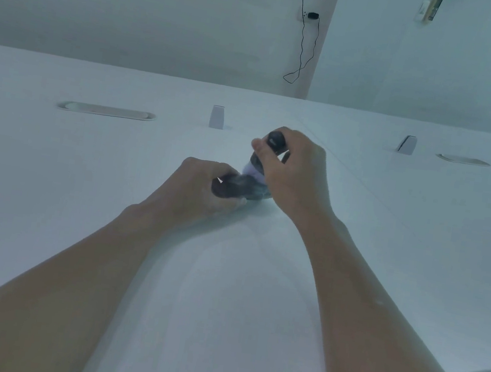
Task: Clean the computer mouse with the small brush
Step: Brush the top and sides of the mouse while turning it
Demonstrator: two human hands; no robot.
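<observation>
White desk [74, 225] fills most of the view, w/ wall [137, 6] behind it. Both forearms reach in from the bottom edge toward desk center. On the wall, a thin black cable [301, 45] hangs from a small black plug. Along the far part of the desk: oval grommet [106, 110] at left, another at right, plus small white brackets [217, 116] standing upright between and beside them.

Left hand [196, 191] rests on the desk, fingers curled round the dark mouse [234, 187], gripping it at approx desk center. Right hand [294, 167] is just beside and above, fingers clenched round the dark handle of the brush [266, 154], held near upright. Pale bristles point down and touch the mouse's top at its right end. Image is blurry, so mouse details can't be made out.
</observation>
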